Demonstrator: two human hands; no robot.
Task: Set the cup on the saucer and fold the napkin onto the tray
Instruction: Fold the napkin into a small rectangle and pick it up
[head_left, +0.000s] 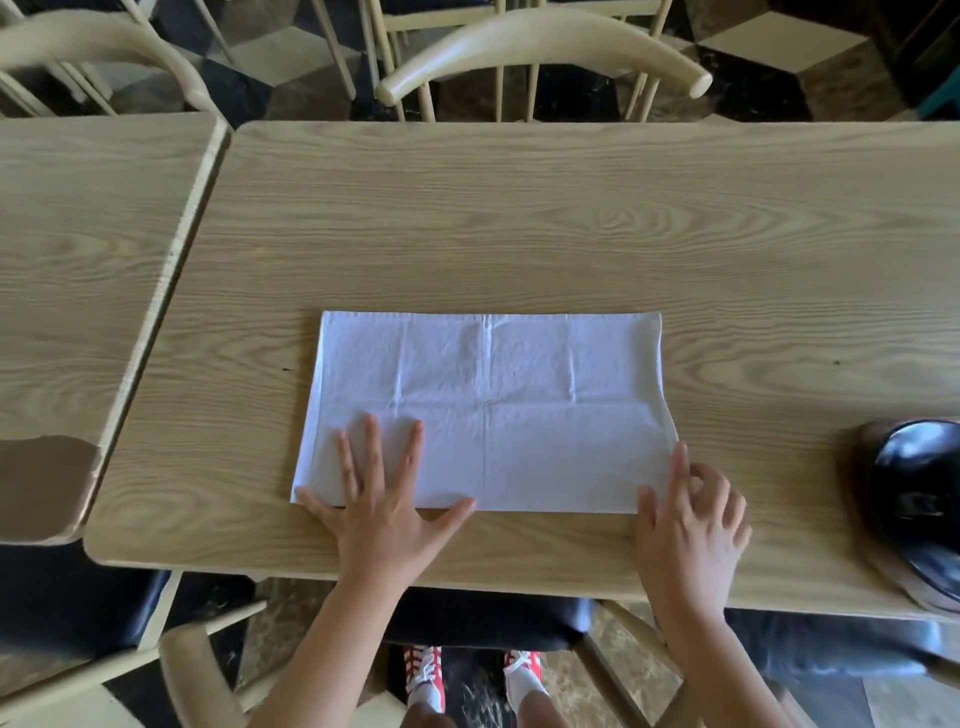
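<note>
A white napkin (488, 410) lies flat on the wooden table (519, 234), folded into a wide rectangle with crease lines across it. My left hand (382, 493) rests palm down, fingers spread, on the napkin's near left corner. My right hand (691, 514) is at the near right corner, fingers curled, with fingertips touching the napkin's edge. A glossy black object (919, 499), perhaps the cup, sits on something brown (862, 441) at the right edge, cut off by the frame. I cannot make out a saucer or a tray for certain.
A second wooden table (78, 260) abuts on the left with a narrow gap. Pale wooden chairs (540, 41) stand beyond the far edge. Another chair's arm (192, 670) and my red-and-white shoes (426, 675) show below the near edge.
</note>
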